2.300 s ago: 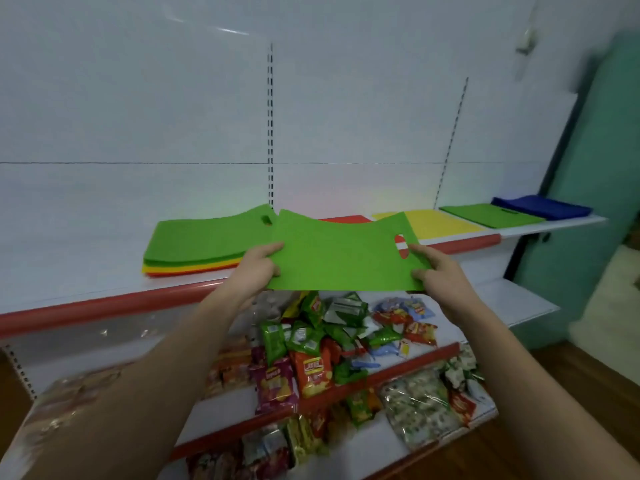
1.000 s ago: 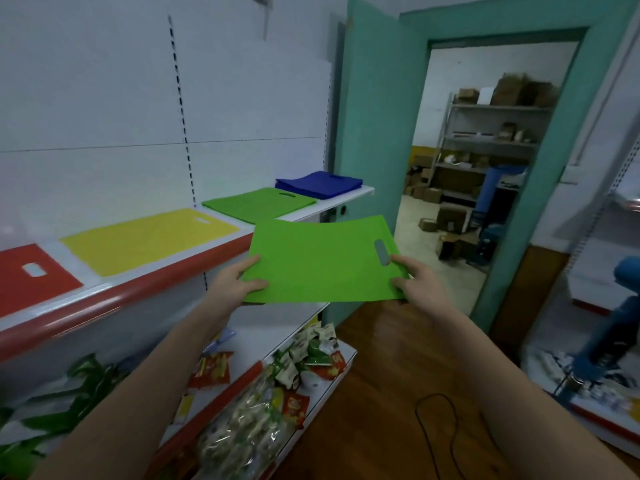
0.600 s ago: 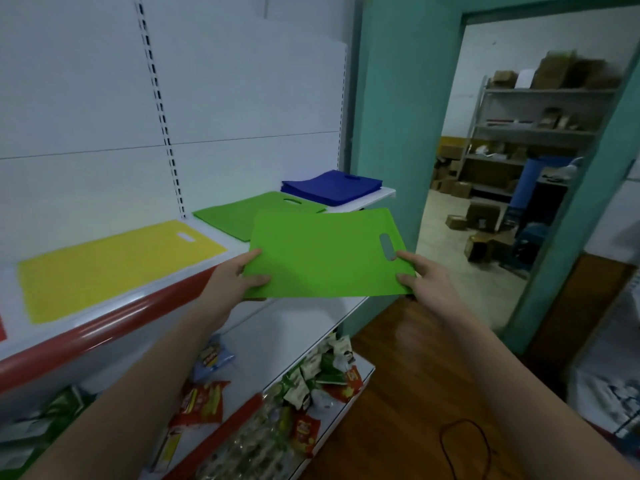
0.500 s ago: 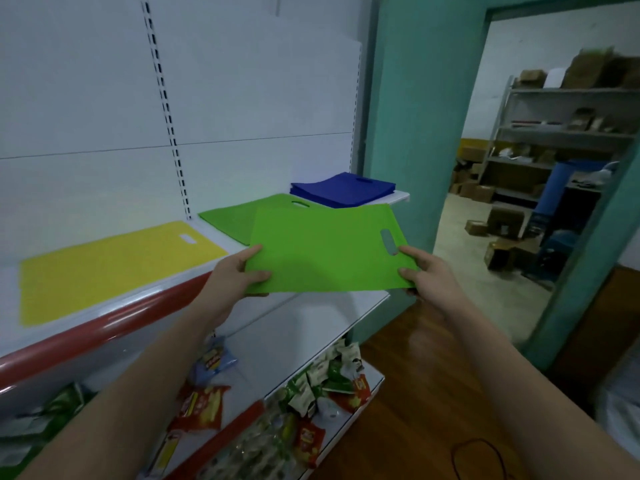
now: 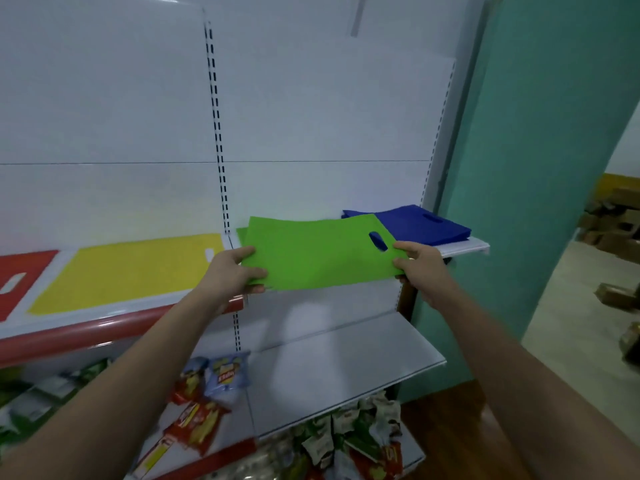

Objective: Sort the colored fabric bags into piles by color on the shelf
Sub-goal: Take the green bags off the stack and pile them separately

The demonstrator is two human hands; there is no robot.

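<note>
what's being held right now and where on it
A green fabric bag, held flat: left hand pinches its left edge, right hand pinches its right edge just below the handle cutout.

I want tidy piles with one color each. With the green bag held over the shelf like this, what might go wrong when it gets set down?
1. The green bag hides nearly all of the green pile, so it may land askew.
2. Its right edge reaches the blue bags; set down too far right, it could overlap them.
3. The left hand and right hand pinch only its near corners, so the limp fabric may sag or fold on landing.
</note>
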